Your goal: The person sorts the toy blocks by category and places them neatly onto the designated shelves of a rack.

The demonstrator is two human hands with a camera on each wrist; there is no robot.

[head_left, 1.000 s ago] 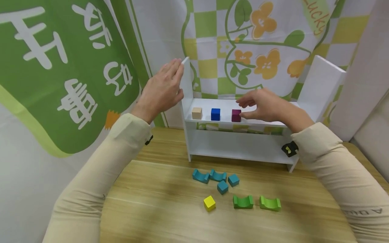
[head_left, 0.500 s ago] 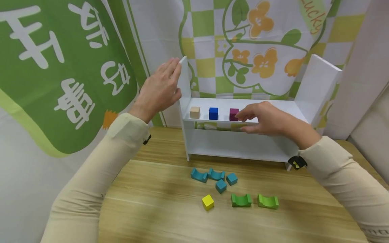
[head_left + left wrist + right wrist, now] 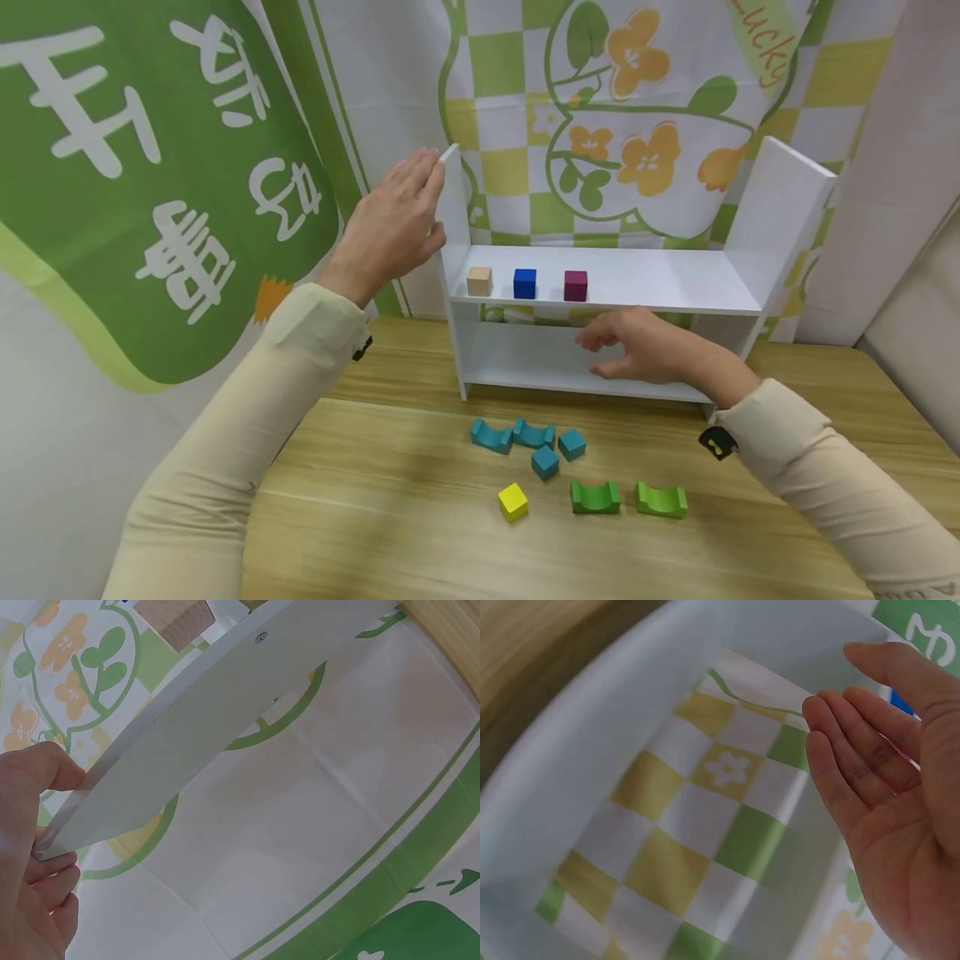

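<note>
My left hand (image 3: 392, 218) holds the upper left side panel of a white two-tier shelf (image 3: 660, 279). In the left wrist view, the thumb and fingers lie on either side of that white panel (image 3: 172, 742). My right hand (image 3: 651, 346) hovers before the gap between the tiers with nothing in it, its fingers (image 3: 847, 761) loosely bent and apart from the thumb. On the upper tier, a plain wooden cube (image 3: 479, 282), a blue cube (image 3: 525, 284) and a magenta cube (image 3: 575, 286) stand spaced in a row near the front edge.
On the wooden table (image 3: 360, 500) before the shelf lie two teal curved blocks (image 3: 491, 436), two teal cubes (image 3: 545, 462), a yellow cube (image 3: 513, 502), a green curved block (image 3: 596, 497) and a lime curved block (image 3: 661, 500). A patterned curtain (image 3: 498, 67) hangs behind.
My right hand has left the magenta cube and moved down in front of the lower tier. The magenta cube stays on the upper tier. My left hand keeps its place on the side panel.
</note>
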